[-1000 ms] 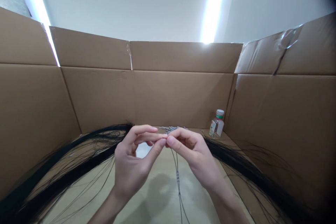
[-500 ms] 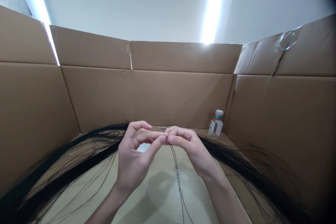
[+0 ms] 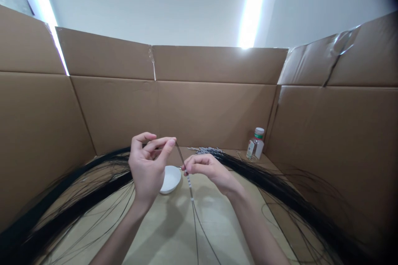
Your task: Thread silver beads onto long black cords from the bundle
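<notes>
A thin dark doubled cord (image 3: 180, 151) runs down between my hands, its two strands spreading apart below. Small pale beads (image 3: 189, 182) sit along it. At the cord's upper end, my left hand (image 3: 147, 167) pinches it between thumb and forefinger, the other fingers curled. Lower down, my right hand (image 3: 209, 169) has its thumb and fingertips closed on the cord, just above most of the beads. Behind the cord, a white bowl (image 3: 171, 180) stands on the pale work surface (image 3: 155, 223), partly covered by my left hand.
Long bundles of black cords lie on the left (image 3: 93, 190) and right (image 3: 273, 182). The right bundle ends in many small beaded tips (image 3: 207, 150). A clear bottle with a white cap (image 3: 255, 145) stands at the back right. Cardboard walls (image 3: 214, 112) surround the surface.
My hands have come apart. The left has moved left and up with the cord's top end; the right has slid down to the beads. The bowl and beaded tips show more fully.
</notes>
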`<state>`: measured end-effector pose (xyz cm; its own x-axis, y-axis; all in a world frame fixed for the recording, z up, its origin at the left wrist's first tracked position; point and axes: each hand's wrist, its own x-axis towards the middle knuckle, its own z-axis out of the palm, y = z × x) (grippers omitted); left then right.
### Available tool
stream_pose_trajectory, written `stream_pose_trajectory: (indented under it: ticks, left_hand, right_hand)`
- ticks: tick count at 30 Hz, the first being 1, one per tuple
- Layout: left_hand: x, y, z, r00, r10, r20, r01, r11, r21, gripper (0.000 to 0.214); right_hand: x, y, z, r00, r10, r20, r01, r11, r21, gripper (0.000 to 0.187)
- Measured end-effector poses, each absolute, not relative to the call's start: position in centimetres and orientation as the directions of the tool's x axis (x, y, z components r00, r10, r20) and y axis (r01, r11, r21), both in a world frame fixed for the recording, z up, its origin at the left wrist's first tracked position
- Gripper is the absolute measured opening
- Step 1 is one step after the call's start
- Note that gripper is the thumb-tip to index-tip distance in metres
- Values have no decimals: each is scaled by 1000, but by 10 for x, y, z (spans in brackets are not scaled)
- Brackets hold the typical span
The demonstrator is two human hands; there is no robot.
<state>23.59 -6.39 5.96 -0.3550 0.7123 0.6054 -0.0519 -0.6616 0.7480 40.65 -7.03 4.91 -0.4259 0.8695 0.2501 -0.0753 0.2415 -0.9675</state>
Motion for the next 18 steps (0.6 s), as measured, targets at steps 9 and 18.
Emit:
stream_pose_trajectory:
  ticks: [9, 18]
  left_hand:
    - [231, -56, 60, -324, 729, 603, 24, -631, 776, 39]
    - [228, -57, 56, -97, 783, 614, 145, -600, 787, 32]
  right_hand:
    - [411, -64, 40, -498, 841, 213, 65, 281, -958, 25]
    - [393, -74, 46, -212, 913, 348, -129, 327, -936, 40]
